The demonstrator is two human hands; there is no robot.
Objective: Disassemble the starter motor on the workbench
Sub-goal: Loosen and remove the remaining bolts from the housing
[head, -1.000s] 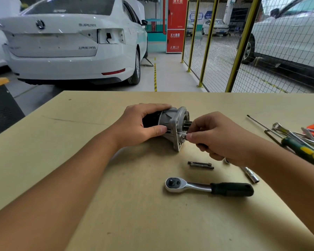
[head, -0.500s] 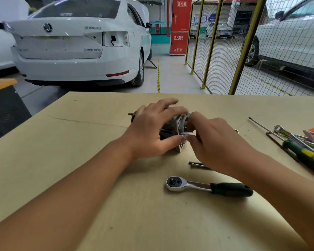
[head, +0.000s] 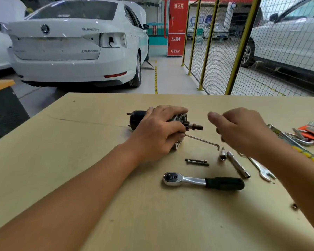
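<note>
a ratchet (head: 203,181) lies nearest on the workbench (head: 80,160), two bolts (head: 197,162) just beyond it. the left hand (head: 158,131) grips the starter motor (head: 137,118) lying on its side mid-bench, a hex key (head: 203,141) sticking out from under it. the right hand (head: 243,129) hovers beside the motor's shaft (head: 196,127), fingers loosely curled, holding nothing visible.
</note>
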